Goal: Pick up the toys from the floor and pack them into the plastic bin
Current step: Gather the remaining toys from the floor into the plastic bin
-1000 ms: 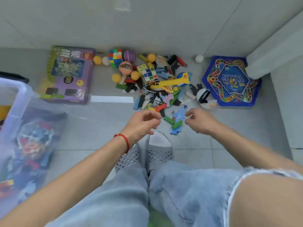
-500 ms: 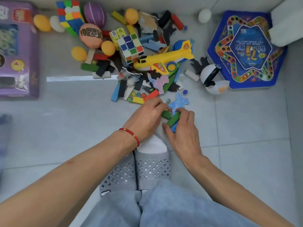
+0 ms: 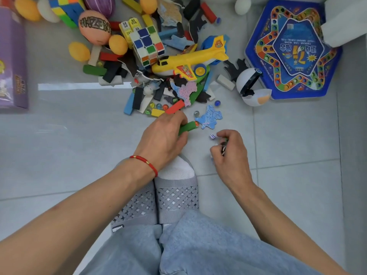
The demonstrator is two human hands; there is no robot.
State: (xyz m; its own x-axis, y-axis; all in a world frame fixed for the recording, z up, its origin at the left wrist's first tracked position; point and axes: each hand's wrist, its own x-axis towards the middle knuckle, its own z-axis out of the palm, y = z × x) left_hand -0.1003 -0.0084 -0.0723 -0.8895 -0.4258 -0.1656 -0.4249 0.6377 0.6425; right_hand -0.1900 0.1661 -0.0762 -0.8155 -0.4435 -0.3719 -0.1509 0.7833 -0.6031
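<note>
Fingers of the left hand point(image 3: 162, 135) curl round a green block point(image 3: 188, 127) on the floor, near the front edge of the toy pile; fingers of the right hand point(image 3: 228, 151) are curled shut round small dark and green bits, too small to name; a little white dice point(image 3: 212, 136) lies just left of that hand; a blue puzzle piece point(image 3: 211, 116) lies just past the block; farther off sit a yellow toy plane point(image 3: 190, 61), a colour cube point(image 3: 148, 46) and orange balls point(image 3: 118, 44); far right lies a blue game board point(image 3: 256, 56); grey slippers point(image 3: 174, 195) are near.
</note>
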